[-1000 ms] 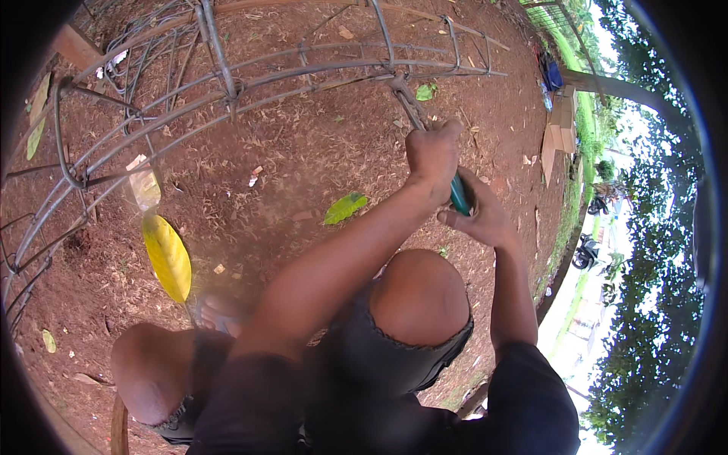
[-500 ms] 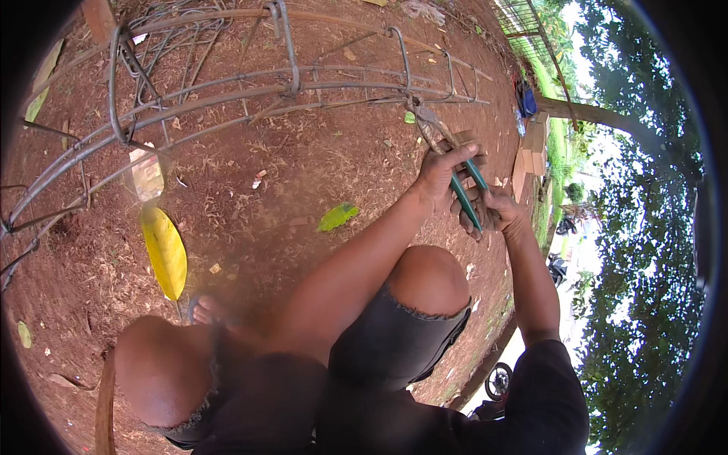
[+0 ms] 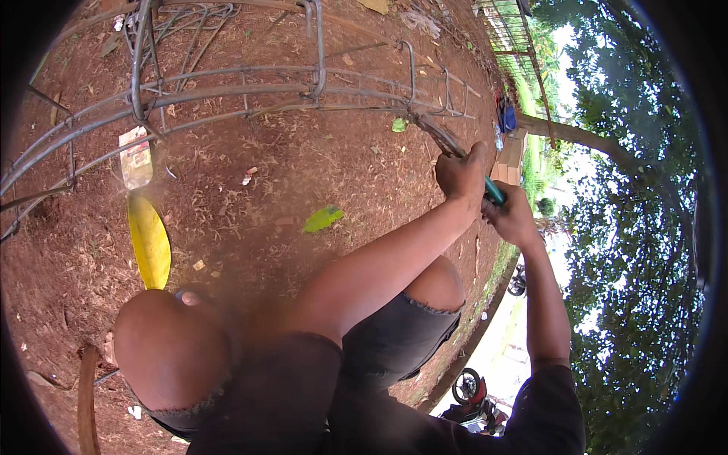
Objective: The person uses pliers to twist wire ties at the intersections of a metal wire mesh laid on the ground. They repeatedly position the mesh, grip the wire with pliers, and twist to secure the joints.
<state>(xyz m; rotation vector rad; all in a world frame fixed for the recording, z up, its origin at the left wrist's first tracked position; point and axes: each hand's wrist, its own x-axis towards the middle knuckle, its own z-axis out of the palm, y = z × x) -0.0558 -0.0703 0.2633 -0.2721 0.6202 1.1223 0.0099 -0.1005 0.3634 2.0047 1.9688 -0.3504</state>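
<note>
My left hand (image 3: pixel 461 176) is closed round green-handled tying pincers (image 3: pixel 494 192), close behind their metal jaws. Nearer the handle ends, my right hand (image 3: pixel 513 217) grips the same tool. The jaws reach the lower bar of a steel rebar cage (image 3: pixel 227 92) beside one of its square stirrups (image 3: pixel 410 72). Whether a tie wire sits in the jaws is too small to tell. Both handles run nearly together, mostly covered by my fingers.
Red soil carries a yellow leaf (image 3: pixel 149 244), a green leaf (image 3: pixel 323 219) and a crumpled wrapper (image 3: pixel 136 158). Loose bent rods (image 3: pixel 199 30) lie behind the cage. A wooden stake (image 3: pixel 88 402) stands at lower left. Farther right are a tree trunk (image 3: pixel 569 130) and a motorcycle (image 3: pixel 470 390).
The pincers' handles have come together from a spread position. My left hand has turned over and both hands have moved slightly right and down in the picture, as the view shifted.
</note>
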